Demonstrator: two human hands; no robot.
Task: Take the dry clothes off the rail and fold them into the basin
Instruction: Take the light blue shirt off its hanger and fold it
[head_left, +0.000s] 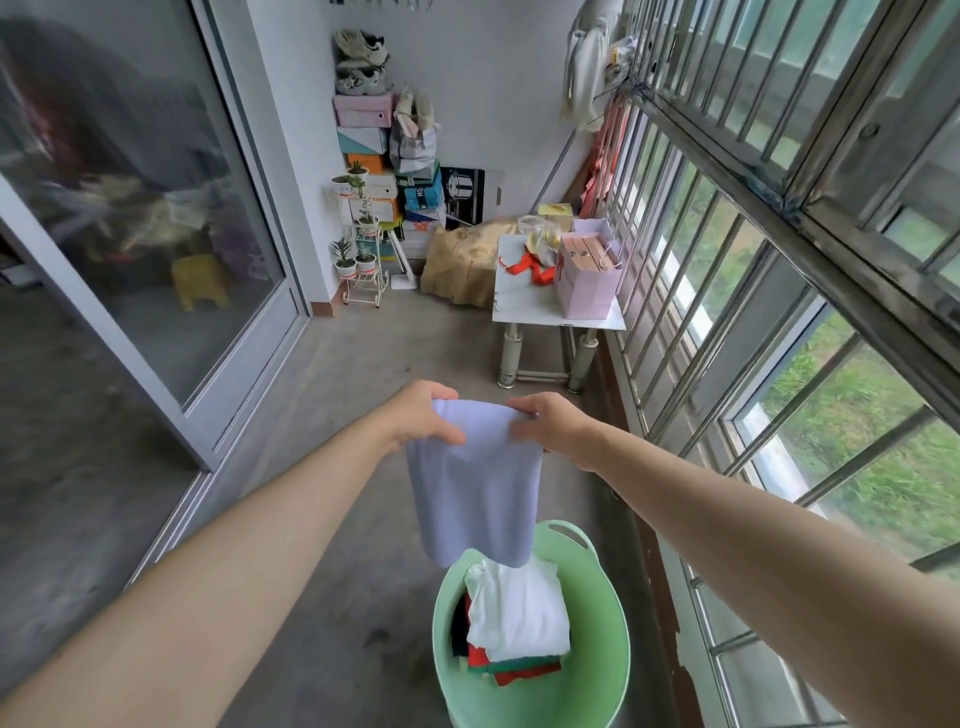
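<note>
Cloth (475, 488) hangs below left grip (423, 415) and right grip (550, 428) — over basin (615, 649).

Narrow balcony: grey concrete floor (363, 353), barred windows (727, 234), glass sliding door (130, 208), small white table (524, 306).

- The cloth (475, 488) at centre is showing pale lavender.
- The basin (597, 696) at bottom centre is showing mint green.
- The top garment (519, 608) is showing white, the clothes (511, 675) beneath red and green.
- The stool (200, 280) at left is showing yellow.
</note>
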